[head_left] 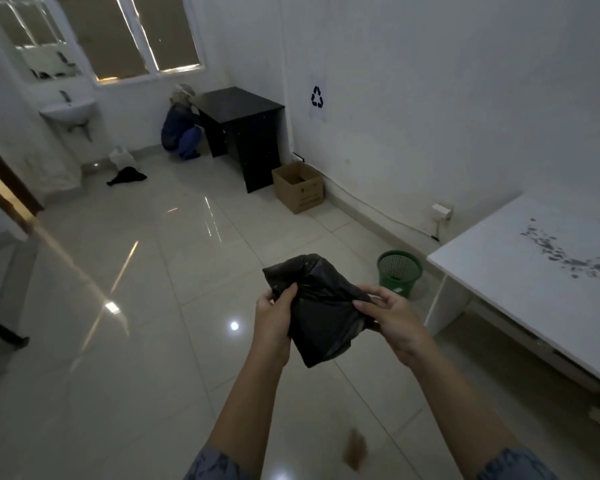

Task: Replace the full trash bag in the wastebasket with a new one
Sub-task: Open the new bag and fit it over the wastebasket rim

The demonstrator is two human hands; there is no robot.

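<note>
From the head view, my left hand [274, 315] and right hand [390, 318] are both pinched shut on a folded black plastic trash bag [321, 313], one on each side edge, holding it up in the air in front of me over the glossy cream floor tiles [153, 358]. The fingers are narrow, thumb against forefingers with the film caught between them; the bag is not yet opened out, its lower corner hanging down between my wrists.

The round green mesh plastic wastebasket [399, 273] stands on the floor beyond and to the right of the bag, just beside the leg of a white rectangular table [520, 258]. I see no liner in the wastebasket, so I judge the full one is already out and this is the new one being unfolded.

Well beyond the wastebasket, along the same wall, sits an open brown cardboard box [298, 187] next to a black wooden desk [243, 129], where another person [181, 129] crouches.

What could go wrong: the thin layers may cling, so I could pull on the sealed end and never find the mouth. A hard tug might tear the film. In this dim light the black folds are hard to read. The light wastebasket may also tip when I press the bag in.
</note>
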